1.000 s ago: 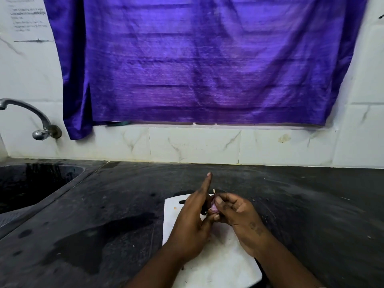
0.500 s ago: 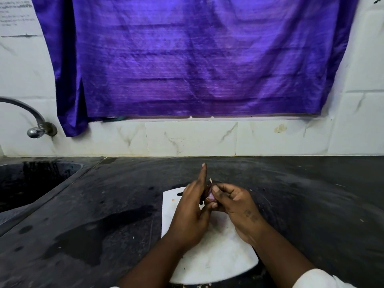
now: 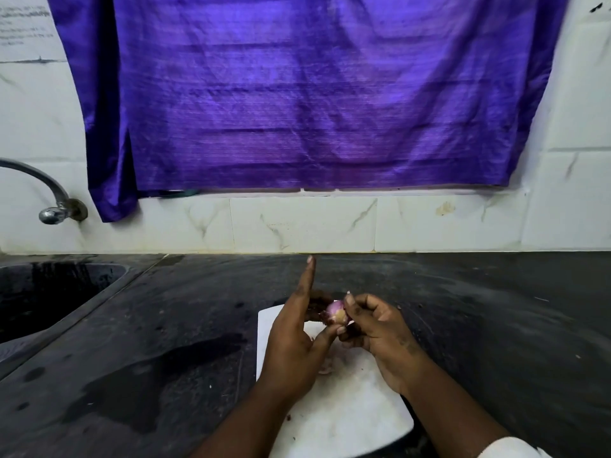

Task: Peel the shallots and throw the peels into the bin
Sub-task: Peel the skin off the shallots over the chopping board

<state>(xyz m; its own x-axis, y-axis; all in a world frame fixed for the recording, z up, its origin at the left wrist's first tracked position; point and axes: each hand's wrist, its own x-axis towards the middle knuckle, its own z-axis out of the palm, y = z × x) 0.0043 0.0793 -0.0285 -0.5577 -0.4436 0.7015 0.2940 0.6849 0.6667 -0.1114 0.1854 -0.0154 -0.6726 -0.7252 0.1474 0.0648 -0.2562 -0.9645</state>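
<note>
A: Where is the shallot (image 3: pixel 334 313) just now?

B: We have it raised a little above the far end of the white cutting board (image 3: pixel 347 411), which lies near the front edge of the counter (image 3: pixel 496 325). Our left hand (image 3: pixel 294 348) pinches it between thumb and middle fingers, index finger pointing up; our right hand (image 3: pixel 377 328) is curled, fingertips grasping the skin at the top.

A: How will it handle?

B: Small and light, we judge, firm inside, the bared pink flesh likely slick. The skin looks thin and papery, so it should tear if pulled fast. Best held by the root end, taking the loose edge at the tip.

A: Peels (image 3: pixel 330 365)?

B: A few pale scraps seem to lie on the board beneath our hands, though it's blurred. We see no bin.
</note>
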